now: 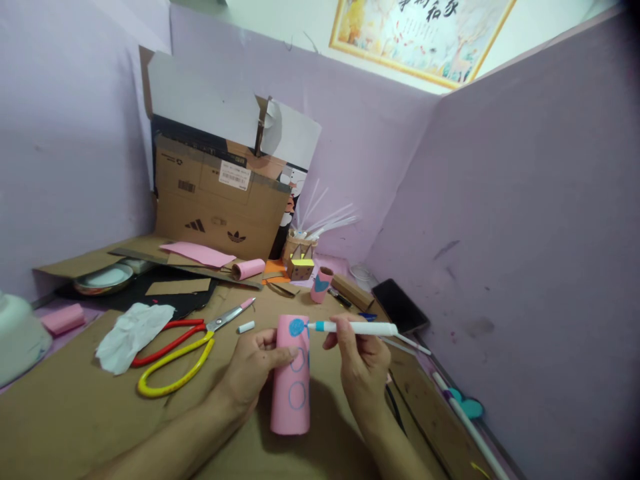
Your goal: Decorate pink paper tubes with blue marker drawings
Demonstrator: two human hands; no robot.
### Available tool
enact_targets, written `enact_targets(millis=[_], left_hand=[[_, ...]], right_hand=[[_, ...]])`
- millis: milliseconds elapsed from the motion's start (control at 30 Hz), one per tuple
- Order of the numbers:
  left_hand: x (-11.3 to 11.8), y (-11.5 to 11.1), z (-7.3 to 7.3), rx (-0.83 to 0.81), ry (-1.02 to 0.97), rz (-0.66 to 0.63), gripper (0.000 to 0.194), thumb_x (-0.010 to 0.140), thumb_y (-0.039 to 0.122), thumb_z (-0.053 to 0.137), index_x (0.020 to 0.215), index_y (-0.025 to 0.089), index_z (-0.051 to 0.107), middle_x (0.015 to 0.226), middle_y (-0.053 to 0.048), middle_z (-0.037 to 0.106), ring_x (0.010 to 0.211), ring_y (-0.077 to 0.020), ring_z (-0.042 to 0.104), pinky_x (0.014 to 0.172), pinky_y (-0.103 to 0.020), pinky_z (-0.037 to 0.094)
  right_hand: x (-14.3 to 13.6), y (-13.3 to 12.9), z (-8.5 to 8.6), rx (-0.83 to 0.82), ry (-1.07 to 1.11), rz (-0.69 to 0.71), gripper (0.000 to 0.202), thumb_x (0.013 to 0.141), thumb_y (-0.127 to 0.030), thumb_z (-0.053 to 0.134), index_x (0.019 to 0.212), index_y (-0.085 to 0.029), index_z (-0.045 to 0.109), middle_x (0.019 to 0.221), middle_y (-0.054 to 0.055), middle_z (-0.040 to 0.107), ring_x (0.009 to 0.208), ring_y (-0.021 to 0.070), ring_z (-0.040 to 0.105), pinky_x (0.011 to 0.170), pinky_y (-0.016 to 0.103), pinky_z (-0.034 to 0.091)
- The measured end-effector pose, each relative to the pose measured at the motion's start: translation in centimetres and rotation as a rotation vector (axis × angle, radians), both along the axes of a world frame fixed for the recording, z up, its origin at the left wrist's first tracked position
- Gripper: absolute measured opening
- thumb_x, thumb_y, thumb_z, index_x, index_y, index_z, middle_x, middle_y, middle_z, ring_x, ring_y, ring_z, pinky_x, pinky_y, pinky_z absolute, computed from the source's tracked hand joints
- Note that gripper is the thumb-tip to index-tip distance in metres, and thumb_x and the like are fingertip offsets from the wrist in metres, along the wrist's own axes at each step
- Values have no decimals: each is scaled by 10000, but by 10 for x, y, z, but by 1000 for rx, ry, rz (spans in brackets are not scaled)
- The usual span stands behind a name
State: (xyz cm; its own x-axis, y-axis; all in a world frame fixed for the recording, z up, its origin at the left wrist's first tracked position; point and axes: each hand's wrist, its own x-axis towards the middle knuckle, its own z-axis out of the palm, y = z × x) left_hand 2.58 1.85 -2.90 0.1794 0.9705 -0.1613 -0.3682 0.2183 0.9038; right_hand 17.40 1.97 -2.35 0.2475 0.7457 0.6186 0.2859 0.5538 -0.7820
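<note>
My left hand [253,365] is wrapped round a pink paper-covered tube [291,417], thumb across its front. Down the tube runs a column of blue circles: the top one is coloured in, the lower two are outlines. My right hand [363,357] grips a white marker [367,328] with a blue band, held level. Its tip is at the right edge of the filled circle; whether it touches the paper I cannot tell. The marker's cap [246,327] lies on the cardboard left of the tube. Some fingers of both hands are hidden.
Scissors [175,360] with red and yellow handles lie at left beside a crumpled tissue [133,337]. Behind are a small pink tube [321,285], a little cardboard box [301,268] and a large carton [220,200]. A dark phone [400,305] lies by the right wall.
</note>
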Motion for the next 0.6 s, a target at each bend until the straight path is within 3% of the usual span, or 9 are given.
enact_targets(millis=[133, 267, 333, 467, 600], left_hand=[[0, 0, 2, -16, 12, 3, 159, 530, 198, 724, 648, 131, 641, 591, -14, 633, 559, -150, 543, 574, -276, 415], [-1, -2, 4, 19, -28, -21, 111, 563, 179, 679, 647, 131, 625, 575, 1, 602, 540, -133, 518, 569, -271, 404], [-2, -3, 4, 37, -48, -34, 119, 569, 169, 663, 678, 129, 636, 589, 0, 606, 548, -134, 520, 582, -276, 411], [-1, -4, 2, 64, -28, -28, 137, 565, 160, 660, 694, 116, 644, 615, -14, 629, 577, -139, 531, 584, -262, 405], [0, -5, 2, 49, -27, -66, 175, 580, 197, 696, 726, 116, 647, 625, -14, 632, 564, -131, 526, 572, -255, 410]], right_hand=[[-3, 3, 3, -88, 194, 88, 210, 865, -349, 514, 970, -185, 591, 656, -3, 628, 601, 157, 602, 603, 302, 490], [-7, 6, 3, -253, 286, 236, 231, 772, -306, 618, 971, -205, 560, 835, 31, 670, 808, 199, 640, 768, 361, 498], [-8, 5, 3, -337, 354, 357, 304, 689, -249, 677, 962, -216, 551, 884, 28, 664, 861, 205, 629, 778, 344, 490], [-11, 0, 4, -510, 460, 551, 366, 605, -166, 680, 945, -212, 551, 807, -10, 646, 742, 161, 603, 664, 260, 464], [-11, 1, 4, -576, 525, 523, 413, 543, -115, 665, 933, -201, 559, 734, -33, 629, 643, 129, 561, 588, 219, 418]])
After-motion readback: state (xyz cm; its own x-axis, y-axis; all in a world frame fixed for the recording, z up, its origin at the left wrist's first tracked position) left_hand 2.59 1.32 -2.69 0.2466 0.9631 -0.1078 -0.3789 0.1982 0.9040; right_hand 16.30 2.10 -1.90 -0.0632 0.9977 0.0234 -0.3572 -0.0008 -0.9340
